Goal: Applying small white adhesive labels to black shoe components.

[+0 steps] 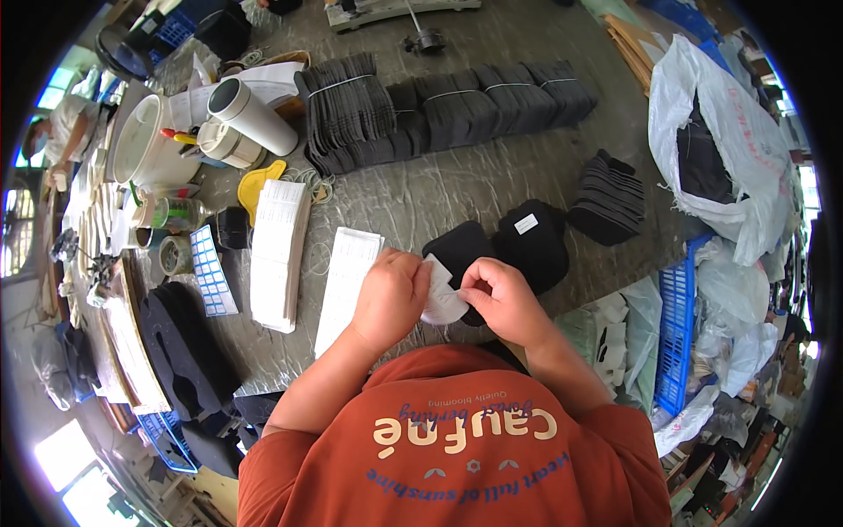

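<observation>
A small white paper label (442, 297) is pinched between both hands just above the table edge, over a flat black fabric piece (461, 255); left hand (391, 294) and right hand (500, 294) both have fingers closed on it, approx. mid-peel by the look. One black piece w/ a white label (531, 241) lies beside, seemingly done. Bundled black stacks (439, 110) sit further back, and label-sheet piles (281, 250) lie left on the grey table (421, 193), so plenty seems left.

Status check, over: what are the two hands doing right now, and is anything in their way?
Left hand and right hand both pinching a white label sheet. Black pads right behind it. Label stacks beside left hand, not blocking.
</observation>
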`<move>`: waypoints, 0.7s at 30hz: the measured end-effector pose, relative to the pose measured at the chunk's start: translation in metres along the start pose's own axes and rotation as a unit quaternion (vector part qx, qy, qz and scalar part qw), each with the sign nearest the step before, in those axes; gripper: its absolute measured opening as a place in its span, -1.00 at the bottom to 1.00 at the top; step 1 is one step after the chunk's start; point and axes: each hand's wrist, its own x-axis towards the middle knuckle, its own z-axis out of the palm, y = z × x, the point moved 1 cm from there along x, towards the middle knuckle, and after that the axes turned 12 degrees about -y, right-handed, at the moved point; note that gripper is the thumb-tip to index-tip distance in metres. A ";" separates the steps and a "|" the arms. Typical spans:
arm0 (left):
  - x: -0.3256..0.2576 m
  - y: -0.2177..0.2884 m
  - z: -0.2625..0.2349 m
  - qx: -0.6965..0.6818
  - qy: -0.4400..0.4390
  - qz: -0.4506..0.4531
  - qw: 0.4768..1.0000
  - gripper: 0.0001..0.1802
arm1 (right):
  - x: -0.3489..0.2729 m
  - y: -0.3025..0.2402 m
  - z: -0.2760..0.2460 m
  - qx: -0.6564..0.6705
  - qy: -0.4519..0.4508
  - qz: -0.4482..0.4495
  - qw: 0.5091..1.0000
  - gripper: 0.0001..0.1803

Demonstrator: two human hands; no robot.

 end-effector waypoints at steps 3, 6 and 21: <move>-0.005 0.000 -0.006 0.136 -0.004 -0.011 0.991 -0.88 | 0.008 0.004 -0.009 -0.025 0.066 -0.015 0.997 -0.91; -0.011 0.000 0.000 0.140 -0.070 0.176 0.972 -0.86 | 0.022 0.016 -0.017 -0.010 0.098 0.016 0.995 -0.93; -0.012 0.002 0.010 0.227 -0.100 0.163 0.955 -0.81 | 0.035 0.026 -0.012 -0.119 0.131 0.040 0.983 -0.95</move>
